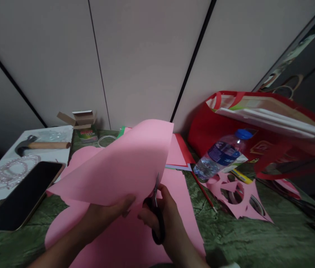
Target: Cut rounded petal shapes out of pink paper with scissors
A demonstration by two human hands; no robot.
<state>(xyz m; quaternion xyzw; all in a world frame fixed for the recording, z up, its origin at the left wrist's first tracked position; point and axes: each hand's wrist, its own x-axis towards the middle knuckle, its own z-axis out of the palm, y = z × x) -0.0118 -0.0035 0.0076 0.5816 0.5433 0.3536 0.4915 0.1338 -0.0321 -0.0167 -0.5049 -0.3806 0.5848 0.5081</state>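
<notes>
A curled sheet of pink paper [123, 163] is held up off the table in front of me. My left hand [112, 214] grips its lower edge, thumb on the near side and the other fingers mostly hidden behind it. In my right hand [164, 212] is a pair of scissors [157, 219] with black handles, its blades pointing up at the paper's right part. Whether the blades are closed on the paper I cannot tell. Beneath both hands lies more pink paper [185, 208], with rounded, scalloped edges on the left.
At left are a black phone [24, 193], a hammer [45, 145], a beaded string [6, 173] and an open small box [86, 130]. To the right stand a tilted water bottle [219, 154], a red bag [230, 123], cut pink scraps [238, 197] and a red pencil [203, 190].
</notes>
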